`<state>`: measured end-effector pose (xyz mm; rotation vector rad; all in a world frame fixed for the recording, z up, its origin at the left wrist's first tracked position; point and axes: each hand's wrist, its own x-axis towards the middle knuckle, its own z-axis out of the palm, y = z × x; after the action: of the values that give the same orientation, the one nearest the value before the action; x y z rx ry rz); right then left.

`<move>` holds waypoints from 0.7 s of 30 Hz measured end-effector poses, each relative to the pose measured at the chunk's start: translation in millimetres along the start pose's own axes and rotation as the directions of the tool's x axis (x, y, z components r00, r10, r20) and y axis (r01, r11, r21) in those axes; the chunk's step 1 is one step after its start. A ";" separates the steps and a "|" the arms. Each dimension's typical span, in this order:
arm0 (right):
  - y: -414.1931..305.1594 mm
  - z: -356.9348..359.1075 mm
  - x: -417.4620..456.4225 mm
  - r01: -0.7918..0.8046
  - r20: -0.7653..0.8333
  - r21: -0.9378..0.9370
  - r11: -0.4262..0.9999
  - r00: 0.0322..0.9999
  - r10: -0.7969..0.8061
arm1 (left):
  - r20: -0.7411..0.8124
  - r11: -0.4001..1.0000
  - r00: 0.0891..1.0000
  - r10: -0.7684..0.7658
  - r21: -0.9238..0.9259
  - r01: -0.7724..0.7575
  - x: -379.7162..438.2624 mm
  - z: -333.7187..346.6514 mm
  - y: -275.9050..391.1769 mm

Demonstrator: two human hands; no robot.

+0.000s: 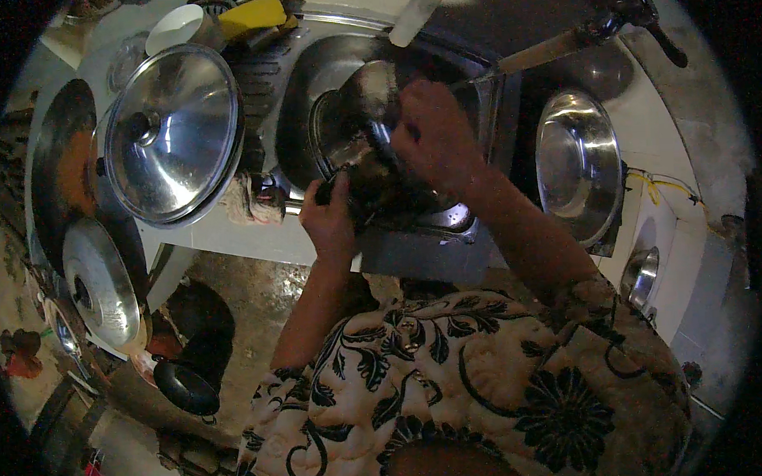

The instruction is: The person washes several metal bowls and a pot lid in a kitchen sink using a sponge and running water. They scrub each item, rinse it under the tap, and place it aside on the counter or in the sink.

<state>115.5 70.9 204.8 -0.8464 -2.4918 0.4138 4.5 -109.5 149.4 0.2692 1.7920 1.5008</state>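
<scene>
Over the steel sink point(309, 61), my left hand point(331, 218) grips the near left edge of a dark, shiny metal pot point(352, 138), thumb on top beside its small black handle. My right hand point(431, 132) is bent in a fist-like shape at the pot's right side; whether it holds a scrubber or anything else is hidden by the fingers. The pot looks tilted, and its lower part lies in shadow. A faucet spout point(420, 13) reaches over the back of the sink.
Left of the sink stands a pot with a steel lid point(173, 135), beside a crumpled cloth point(254, 201). A white bowl point(182, 31) and a yellow item point(253, 16) lie behind. Right stands a large steel basin point(578, 162). A long handle point(544, 50) juts in from the upper right.
</scene>
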 end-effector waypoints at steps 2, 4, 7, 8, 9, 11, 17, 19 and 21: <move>3.1 -1.3 2.8 0.122 -0.120 -0.065 0.990 0.984 -0.129 | 0.028 0.995 0.997 0.077 0.069 -0.078 -3.0 6.2 1.2; 26.6 1.9 32.7 0.046 0.004 -0.102 0.994 0.999 -0.046 | 0.064 0.978 0.989 0.134 0.153 -0.142 -9.6 14.8 -1.3; 54.7 1.1 58.6 -0.036 0.182 -0.133 0.991 0.982 0.060 | 0.073 0.961 0.970 0.230 0.140 -0.238 -18.3 26.3 -15.1; 59.2 -1.0 57.1 -0.071 0.231 -0.136 0.988 0.968 0.102 | 0.071 0.961 0.966 0.249 0.109 -0.256 -19.7 28.5 -22.0; 60.9 -3.7 48.8 -0.118 0.211 -0.092 0.989 0.968 0.135 | 0.071 0.918 0.943 0.327 0.212 -0.334 -22.4 28.8 -29.9; 55.1 -11.6 13.3 -0.146 0.132 0.036 0.989 0.981 0.140 | 0.097 0.784 0.869 0.484 0.392 -0.481 -24.9 25.5 -45.0; 48.2 -10.6 -50.6 -0.185 -0.015 0.320 0.929 0.980 0.200 | 0.418 0.704 0.787 0.453 0.373 -0.604 -4.4 7.7 -70.4; 51.6 -6.0 -42.5 -0.279 -0.024 0.387 0.879 0.950 0.312 | 0.438 0.681 0.755 0.489 0.349 -0.644 -2.4 6.5 -77.2; 50.6 -1.6 -30.9 -0.265 -0.055 0.359 0.895 0.951 0.304 | 0.464 0.665 0.729 0.504 0.329 -0.670 -5.8 7.1 -83.2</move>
<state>162.6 90.2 174.4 -1.0544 -2.1073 0.8568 38.5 -131.3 76.0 1.4159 1.8440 1.2659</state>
